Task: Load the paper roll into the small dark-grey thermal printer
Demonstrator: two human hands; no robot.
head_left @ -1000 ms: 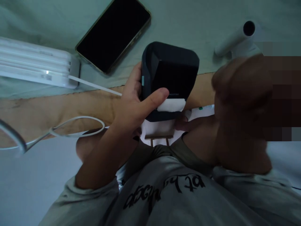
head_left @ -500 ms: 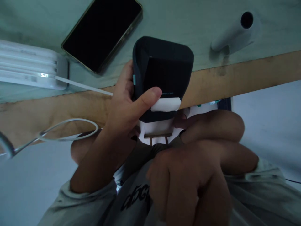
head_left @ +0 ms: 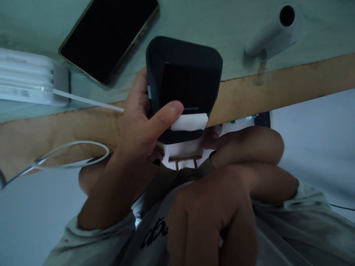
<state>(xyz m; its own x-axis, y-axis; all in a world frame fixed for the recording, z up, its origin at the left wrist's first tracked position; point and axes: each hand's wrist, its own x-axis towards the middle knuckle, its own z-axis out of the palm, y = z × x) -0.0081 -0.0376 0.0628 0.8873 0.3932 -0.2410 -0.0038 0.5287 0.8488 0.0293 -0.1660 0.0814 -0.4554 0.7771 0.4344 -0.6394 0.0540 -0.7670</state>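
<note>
A dark handheld device (head_left: 191,81) with a black panel and a teal side button is gripped by my left hand (head_left: 141,122). The thumb lies across its front, beside a strip of white paper (head_left: 190,122) at the lower end. The device is tilted, over the table edge. Low in the view and close to the camera is my right hand (head_left: 213,210), its fingers curled downward. A tiny pale bit shows between thumb and fingers, but what it is I cannot make out.
A phone (head_left: 111,37) lies on the green table top (head_left: 194,18). At the left sits a white ribbed block (head_left: 24,77) with a white cable (head_left: 88,99) looping over the wooden edge (head_left: 291,87). A grey-white tube-like object (head_left: 271,35) is at the upper right.
The device and my left hand appear slightly further left, as do the phone and the block. My right hand has shifted a little left too. Both grips look the same.
</note>
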